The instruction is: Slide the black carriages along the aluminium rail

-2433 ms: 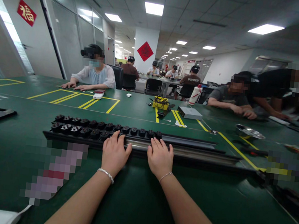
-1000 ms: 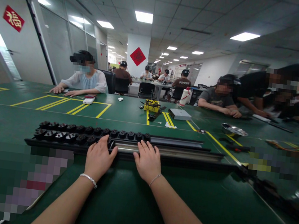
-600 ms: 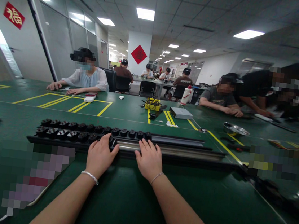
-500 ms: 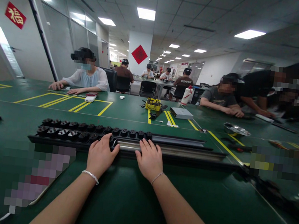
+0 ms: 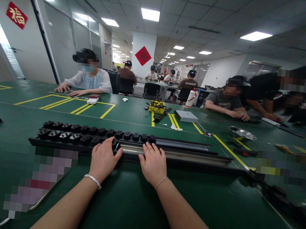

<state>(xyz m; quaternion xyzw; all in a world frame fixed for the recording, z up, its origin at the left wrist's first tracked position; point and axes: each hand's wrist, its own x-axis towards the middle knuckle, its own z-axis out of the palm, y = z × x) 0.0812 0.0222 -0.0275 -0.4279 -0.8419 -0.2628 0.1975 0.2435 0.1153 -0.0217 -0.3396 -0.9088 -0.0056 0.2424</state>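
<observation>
Lying nearest, on the left of the green table point(image 5: 199, 209), is a long pinkish thing point(image 5: 40, 186) (blurred into blocks, so I cannot tell what it is). A silver bracelet point(image 5: 93, 181) circles the wrist of the left hand point(image 5: 104, 158), whose fingers curve over the front rail point(image 5: 192, 157), thumb held apart, at the right end of a row of black modules point(image 5: 74, 138); one module shows between finger and thumb, but I cannot tell whether it is gripped. The right hand point(image 5: 153, 165) lies over the bare channel of that same rail, just beyond the modules, its fingers extended, slightly parted and wrapped around nothing. Several front modules have bright metal tops. Just behind, parallel to it, runs the back rail point(image 5: 182, 144), its own black modules point(image 5: 93, 131) filling the left and middle and its channel bare at the right. Farther off stand a shiny metal dish point(image 5: 242, 133), a flat grey box point(image 5: 185, 116), a yellow box point(image 5: 156, 107) topped with black cables and a white bottle point(image 5: 191, 98). Across the table a person in light blue point(image 5: 91, 80) sits at the left, and a person in grey point(image 5: 224, 101) leans on it at the right.
</observation>
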